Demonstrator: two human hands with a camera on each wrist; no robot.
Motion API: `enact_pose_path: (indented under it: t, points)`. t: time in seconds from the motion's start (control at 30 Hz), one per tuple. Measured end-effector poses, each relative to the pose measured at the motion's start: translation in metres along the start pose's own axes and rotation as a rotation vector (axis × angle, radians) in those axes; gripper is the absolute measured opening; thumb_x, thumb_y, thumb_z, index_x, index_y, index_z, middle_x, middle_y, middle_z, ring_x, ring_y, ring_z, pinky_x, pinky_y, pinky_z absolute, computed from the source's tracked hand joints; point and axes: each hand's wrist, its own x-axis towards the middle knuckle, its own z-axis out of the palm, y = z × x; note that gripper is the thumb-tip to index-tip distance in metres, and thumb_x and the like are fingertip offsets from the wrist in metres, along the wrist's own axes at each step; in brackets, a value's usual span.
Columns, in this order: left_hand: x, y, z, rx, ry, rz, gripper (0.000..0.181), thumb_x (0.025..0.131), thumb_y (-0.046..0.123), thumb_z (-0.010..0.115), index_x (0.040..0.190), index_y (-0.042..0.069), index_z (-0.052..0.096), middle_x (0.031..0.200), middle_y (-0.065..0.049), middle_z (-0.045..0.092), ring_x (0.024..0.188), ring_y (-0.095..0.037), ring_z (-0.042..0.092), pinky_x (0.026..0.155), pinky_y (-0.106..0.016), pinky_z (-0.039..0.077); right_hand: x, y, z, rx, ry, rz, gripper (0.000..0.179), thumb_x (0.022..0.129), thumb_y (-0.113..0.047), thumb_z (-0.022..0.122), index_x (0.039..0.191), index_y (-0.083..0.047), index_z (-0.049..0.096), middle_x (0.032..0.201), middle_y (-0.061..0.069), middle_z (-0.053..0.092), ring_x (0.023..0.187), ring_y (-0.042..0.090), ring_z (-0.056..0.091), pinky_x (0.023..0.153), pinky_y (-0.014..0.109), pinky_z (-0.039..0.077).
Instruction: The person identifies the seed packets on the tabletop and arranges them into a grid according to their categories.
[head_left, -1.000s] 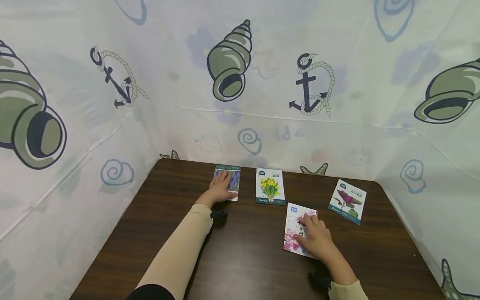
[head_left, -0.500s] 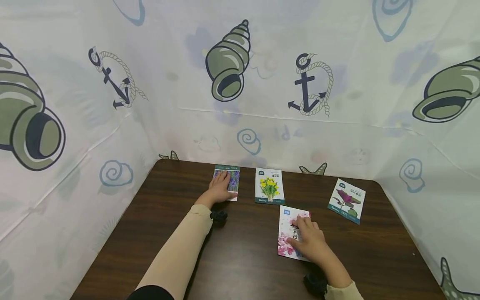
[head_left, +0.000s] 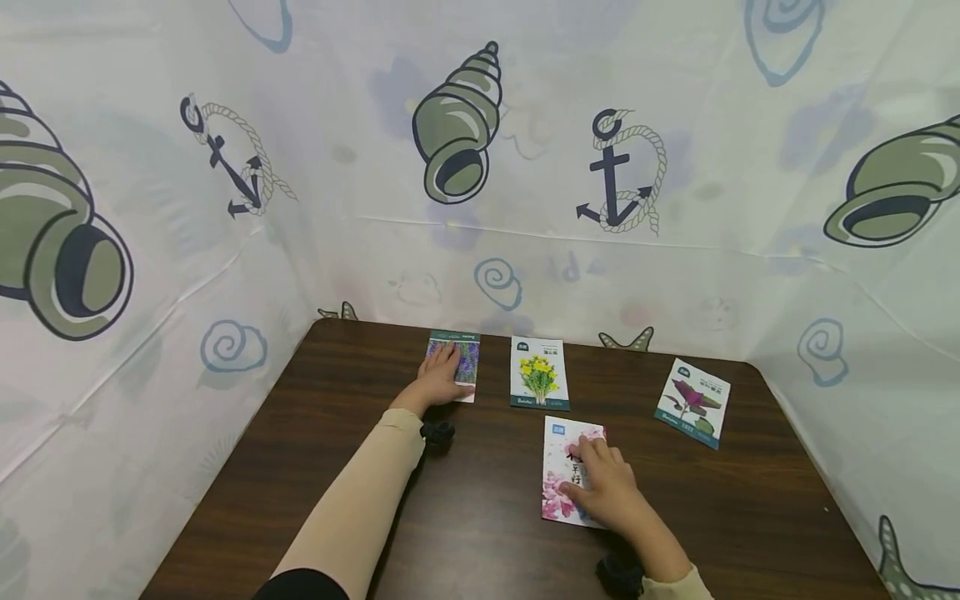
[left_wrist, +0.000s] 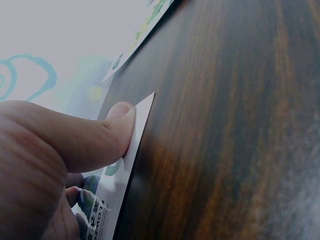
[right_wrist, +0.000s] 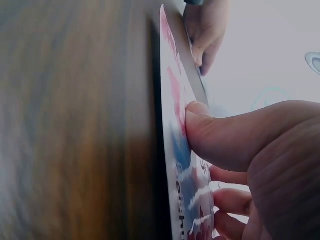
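My left hand [head_left: 433,387] lies flat over a purple-flower seed packet [head_left: 469,358] at the back of the table. Its thumb [left_wrist: 121,127] presses the packet's white border in the left wrist view. Nearer to me, the right hand [head_left: 613,492] rests its spread fingers on a seed packet with pink blossoms [head_left: 557,467], covering that packet's right side. In the right wrist view, thumb and fingertips sit on the pink packet's printed face [right_wrist: 172,100], and its near edge casts a dark shadow on the wood.
A seed packet with yellow flowers [head_left: 538,375] lies just right of the left hand. Farther right, another packet with a dark purple flower [head_left: 693,404] lies at an angle. Behind the brown table [head_left: 465,517] hangs a white curtain [head_left: 547,192] printed with shells and anchors.
My right hand has slid the pink-blossom packet left and slightly toward me across the table. The left hand and the other packets have stayed in place.
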Motion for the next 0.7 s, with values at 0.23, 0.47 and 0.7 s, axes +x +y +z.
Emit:
enact_pose_path:
  t: [0.23, 0.47, 0.7]
  points:
    - [0.001, -0.003, 0.001, 0.023, 0.004, -0.004, 0.103, 0.105, 0.045, 0.071, 0.176, 0.007, 0.006, 0.185, -0.012, -0.009, 0.172, -0.035, -0.016, 0.139, -0.058, -0.009, 0.003, -0.013, 0.004, 0.002, -0.005, -0.017, 0.088, 0.09, -0.042, 0.089, 0.157, 0.001, 0.051, 0.148, 0.022, 0.058, 0.132, 0.043, 0.053, 0.114, 0.069, 0.044]
    - [0.003, -0.004, 0.002, 0.025, -0.009, -0.014, 0.104, 0.105, 0.046, 0.071, 0.176, 0.008, 0.005, 0.185, -0.011, -0.009, 0.172, -0.035, -0.015, 0.138, -0.059, -0.008, 0.004, -0.024, 0.009, -0.01, -0.031, -0.021, 0.091, 0.088, -0.045, 0.089, 0.158, 0.0, 0.051, 0.15, 0.022, 0.057, 0.134, 0.044, 0.053, 0.115, 0.069, 0.044]
    - [0.008, -0.006, 0.004, 0.046, -0.002, -0.014, 0.105, 0.105, 0.049, 0.07, 0.177, 0.011, 0.004, 0.186, -0.009, -0.009, 0.172, -0.034, -0.015, 0.139, -0.058, -0.007, 0.007, -0.033, 0.016, -0.013, -0.031, -0.05, 0.091, 0.088, -0.048, 0.088, 0.158, -0.001, 0.052, 0.149, 0.02, 0.058, 0.131, 0.041, 0.053, 0.113, 0.066, 0.046]
